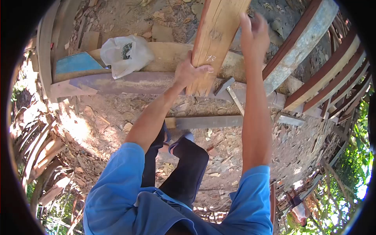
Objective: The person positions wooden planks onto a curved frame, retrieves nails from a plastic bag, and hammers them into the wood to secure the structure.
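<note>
A thick wooden beam (219, 39) with a chalk-like number on its face runs away from me, its near end resting across a long plank (133, 84). My left hand (190, 73) grips the beam near that end, thumb over the top face and fingers around its left side. Beside the beam's right edge, farther along, my right hand (255, 37) is raised with thumb and curled fingers apart, slightly blurred, nothing visible in it. A hammer (235, 100) leans at the plank to the right of the beam's end, its handle partly hidden behind my right forearm.
To the left are a white plastic bag (131, 55) and a blue board (77, 63). Several beams (299, 47) lie to the right. A lower timber (207, 122) crosses the ground before my feet, among wood chips. Another person (299, 209) is far off at lower right.
</note>
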Available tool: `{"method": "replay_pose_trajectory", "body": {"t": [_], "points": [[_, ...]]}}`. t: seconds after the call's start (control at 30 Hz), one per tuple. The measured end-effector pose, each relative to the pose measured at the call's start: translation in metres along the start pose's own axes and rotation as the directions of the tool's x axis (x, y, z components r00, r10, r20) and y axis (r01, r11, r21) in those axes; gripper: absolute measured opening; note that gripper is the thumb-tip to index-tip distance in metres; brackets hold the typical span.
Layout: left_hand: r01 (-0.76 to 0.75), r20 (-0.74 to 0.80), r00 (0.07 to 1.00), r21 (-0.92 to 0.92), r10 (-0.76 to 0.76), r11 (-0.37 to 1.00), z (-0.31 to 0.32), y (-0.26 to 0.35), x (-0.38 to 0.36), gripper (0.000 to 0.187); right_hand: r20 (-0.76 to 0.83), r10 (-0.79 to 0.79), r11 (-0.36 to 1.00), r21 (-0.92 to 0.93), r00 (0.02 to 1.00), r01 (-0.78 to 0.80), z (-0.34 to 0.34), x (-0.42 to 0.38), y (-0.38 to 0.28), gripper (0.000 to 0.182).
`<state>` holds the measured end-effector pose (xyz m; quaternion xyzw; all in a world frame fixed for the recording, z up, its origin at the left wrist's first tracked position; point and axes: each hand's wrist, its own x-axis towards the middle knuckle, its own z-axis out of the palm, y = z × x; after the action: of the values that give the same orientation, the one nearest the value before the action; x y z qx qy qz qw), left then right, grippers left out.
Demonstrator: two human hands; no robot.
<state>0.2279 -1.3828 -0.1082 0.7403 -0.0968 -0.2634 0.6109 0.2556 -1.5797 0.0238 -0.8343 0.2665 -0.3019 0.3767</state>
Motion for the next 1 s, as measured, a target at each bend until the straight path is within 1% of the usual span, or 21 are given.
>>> {"method": "replay_pose_trajectory", "body": {"t": [0.03, 0.07, 0.1, 0.13, 0.17, 0.23, 0.33, 0.43, 0.47, 0.57, 0.6, 0.7, 0.73, 0.8, 0.83, 0.9, 0.93, 1.0], "points": [[-0.038, -0.004, 0.999, -0.031, 0.038, 0.999, 0.0, -0.005, 0.002, 0.08, -0.003, -0.009, 1.0, 0.021, 1.0, 0.009, -0.016, -0.028, 0.018, 0.056], [-0.048, -0.005, 0.999, -0.01, 0.048, 0.999, 0.001, -0.008, 0.003, 0.075, 0.061, 0.024, 0.998, -0.056, 0.998, -0.021, -0.037, -0.059, 0.032, 0.051], [-0.063, -0.006, 0.998, 0.015, 0.063, 0.998, 0.0, -0.008, 0.003, 0.07, 0.058, 0.025, 0.993, -0.118, 0.998, -0.018, -0.051, -0.093, 0.061, 0.046], [-0.076, -0.004, 0.997, 0.042, 0.077, 0.996, 0.0, -0.011, 0.003, 0.066, 0.095, 0.068, 0.98, -0.193, 0.993, -0.049, -0.069, -0.128, 0.088, 0.044], [-0.126, -0.008, 0.992, 0.039, 0.126, 0.991, 0.001, -0.014, 0.006, 0.064, 0.132, 0.117, 0.961, -0.266, 0.984, -0.078, -0.083, -0.162, 0.117, 0.042], [-0.222, -0.023, 0.975, 0.036, 0.223, 0.974, 0.004, -0.021, 0.01, 0.061, 0.161, 0.068, 0.897, -0.443, 0.985, 0.01, -0.102, -0.223, 0.154, 0.043], [-0.293, -0.028, 0.956, -0.019, 0.292, 0.956, 0.003, -0.011, 0.0, 0.066, 0.174, 0.042, 0.837, -0.543, 0.984, 0.06, -0.113, -0.265, 0.169, 0.035], [-0.226, -0.047, 0.973, -0.027, 0.225, 0.974, 0.003, -0.034, 0.015, 0.066, 0.156, -0.018, 0.849, -0.52, 0.988, 0.097, -0.115, -0.279, 0.187, 0.033], [-0.251, -0.053, 0.967, -0.057, 0.248, 0.966, 0.004, -0.034, 0.013, 0.066, 0.186, -0.056, 0.816, -0.558, 0.981, 0.152, -0.116, -0.282, 0.194, 0.032], [-0.314, -0.077, 0.949, -0.125, 0.306, 0.941, 0.007, -0.024, 0.003, 0.066, 0.154, -0.051, 0.854, -0.506, 0.987, 0.123, -0.117, -0.294, 0.196, 0.031], [-0.333, -0.093, 0.942, -0.129, 0.323, 0.934, 0.009, -0.024, -0.001, 0.066, 0.171, 0.051, 0.907, -0.421, 0.984, 0.026, -0.12, -0.298, 0.19, 0.032], [-0.355, -0.128, 0.932, -0.124, 0.339, 0.927, 0.008, -0.03, 0.008, 0.067, 0.088, 0.148, 0.98, -0.149, 0.985, -0.133, -0.119, -0.328, 0.165, 0.031], [-0.344, -0.135, 0.935, -0.12, 0.327, 0.931, 0.009, -0.037, 0.013, 0.067, 0.114, 0.204, 0.979, -0.041, 0.972, -0.201, -0.122, -0.341, 0.153, 0.032], [-0.391, -0.175, 0.913, -0.119, 0.369, 0.913, 0.01, -0.038, 0.018, 0.068, 0.182, 0.303, 0.927, 0.173, 0.936, -0.334, -0.123, -0.355, 0.122, 0.033], [-0.401, -0.188, 0.907, -0.122, 0.376, 0.908, 0.012, -0.042, 0.019, 0.068, 0.212, 0.308, 0.915, 0.201, 0.928, -0.35, -0.122, -0.358, 0.108, 0.035], [-0.379, -0.123, 0.924, -0.162, 0.362, 0.911, 0.009, -0.043, 0.019, 0.07, 0.277, 0.331, 0.883, 0.246, 0.902, -0.4, -0.123, -0.367, 0.091, 0.037], [-0.366, -0.085, 0.93, -0.177, 0.357, 0.914, 0.007, -0.044, 0.019, 0.071, 0.283, 0.361, 0.862, 0.262, 0.889, -0.434, -0.121, -0.369, 0.09, 0.037], [-0.348, -0.113, 0.936, -0.127, 0.335, 0.929, 0.008, -0.042, 0.014, 0.073, 0.266, 0.354, 0.873, 0.251, 0.897, -0.419, -0.118, -0.369, 0.088, 0.026]]}}
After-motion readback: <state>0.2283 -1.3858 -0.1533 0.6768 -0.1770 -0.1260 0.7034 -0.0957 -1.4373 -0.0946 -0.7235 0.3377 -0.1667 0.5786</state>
